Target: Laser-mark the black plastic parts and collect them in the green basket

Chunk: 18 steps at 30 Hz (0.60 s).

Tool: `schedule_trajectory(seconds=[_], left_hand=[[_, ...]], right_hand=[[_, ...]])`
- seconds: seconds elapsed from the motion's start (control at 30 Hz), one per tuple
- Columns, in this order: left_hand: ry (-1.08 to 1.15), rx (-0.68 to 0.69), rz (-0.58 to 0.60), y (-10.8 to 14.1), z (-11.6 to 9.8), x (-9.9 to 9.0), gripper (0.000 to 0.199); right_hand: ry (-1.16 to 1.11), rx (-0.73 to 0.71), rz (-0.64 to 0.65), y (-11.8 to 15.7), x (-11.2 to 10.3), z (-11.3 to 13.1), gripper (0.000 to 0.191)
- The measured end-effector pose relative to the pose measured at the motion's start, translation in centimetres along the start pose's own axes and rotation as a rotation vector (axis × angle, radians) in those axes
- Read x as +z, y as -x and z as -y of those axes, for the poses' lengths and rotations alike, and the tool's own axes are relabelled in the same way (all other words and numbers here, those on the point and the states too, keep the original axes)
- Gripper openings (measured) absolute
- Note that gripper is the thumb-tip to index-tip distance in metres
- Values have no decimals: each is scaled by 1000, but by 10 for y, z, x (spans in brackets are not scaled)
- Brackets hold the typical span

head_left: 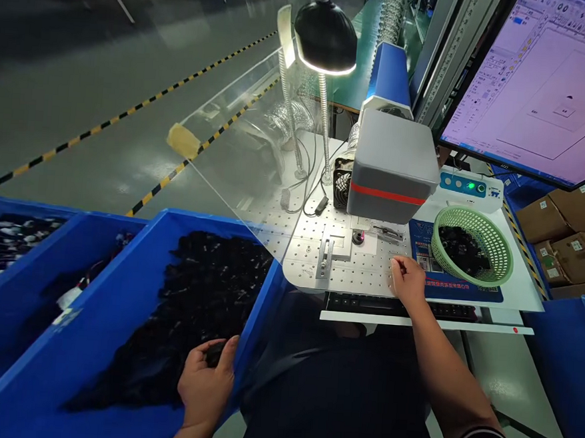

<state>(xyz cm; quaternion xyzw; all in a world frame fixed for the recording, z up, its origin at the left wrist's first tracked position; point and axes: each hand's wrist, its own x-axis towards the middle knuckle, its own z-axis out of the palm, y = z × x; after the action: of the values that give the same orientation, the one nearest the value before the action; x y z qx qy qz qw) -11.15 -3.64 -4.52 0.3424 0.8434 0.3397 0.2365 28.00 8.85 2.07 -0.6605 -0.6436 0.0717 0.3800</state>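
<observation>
My left hand is over the near right part of a blue bin, its thumb and fingers closed on a small black part. Under and beyond it lies a heap of black parts. My right hand is curled at the front of the perforated work plate; whether anything is inside the fingers is hidden. On that plate, a small round black part sits beside a metal bracket, below a grey machine head with a red stripe.
A green basket of black parts stands on a blue mat, right of my right hand. A keyboard lies under the table edge. A lamp, a transparent panel and a monitor surround the workplace. More blue bins stand left.
</observation>
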Motion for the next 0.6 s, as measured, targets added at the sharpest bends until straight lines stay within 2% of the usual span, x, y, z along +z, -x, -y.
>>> schedule_trajectory(seconds=[0.2, 0.37, 0.5, 0.6], left_hand=[[-54, -30, -5, -3, 0, -3, 45], [-14, 26, 23, 0, 0, -2, 42], [27, 75, 20, 4, -2, -1, 49], [28, 80, -32, 3, -1, -1, 54]], right_hand=[[-3, -6, -6, 0, 2, -1, 24], [6, -11, -2, 0, 1, 0, 23], [29, -12, 5, 0, 1, 0, 24], [49, 6, 31, -4, 2, -1, 23]])
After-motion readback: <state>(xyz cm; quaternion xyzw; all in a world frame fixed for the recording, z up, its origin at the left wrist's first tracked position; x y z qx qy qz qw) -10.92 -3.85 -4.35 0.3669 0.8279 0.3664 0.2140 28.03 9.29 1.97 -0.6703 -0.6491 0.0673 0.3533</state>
